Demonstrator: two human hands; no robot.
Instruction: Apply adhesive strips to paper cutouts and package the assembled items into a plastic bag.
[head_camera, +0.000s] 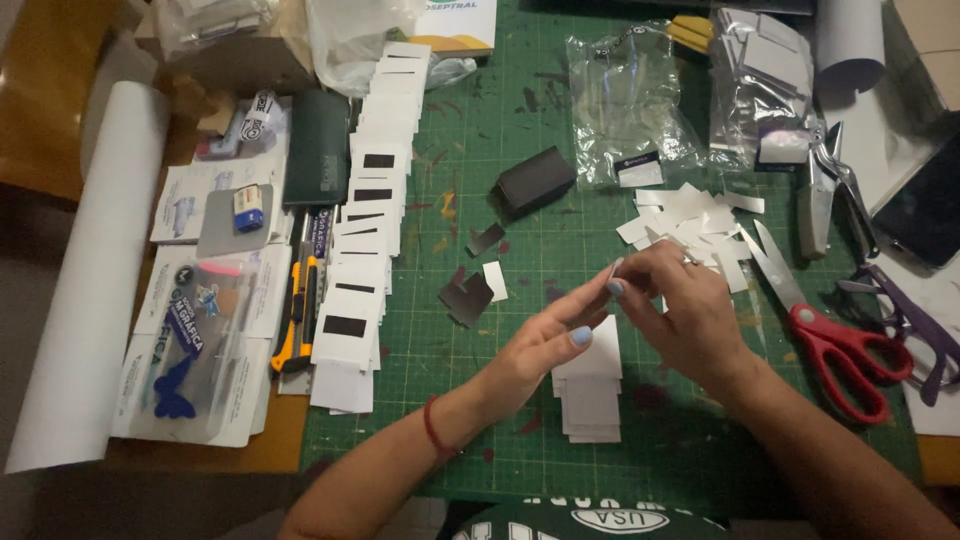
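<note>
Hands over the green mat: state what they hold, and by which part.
Both the left hand and right hand pinch a small thin piece between fingertips; which part cannot be told.

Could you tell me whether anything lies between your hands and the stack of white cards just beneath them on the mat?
Nothing visible does: the left hand and right hand hover directly over the white card stack.

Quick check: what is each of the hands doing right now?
Left hand: fingers pinched on a small thin grey strip.
Right hand: fingertips closed on the same strip.

Light blue nail polish, a red wrist cord (433, 428), bare forearms.
</note>
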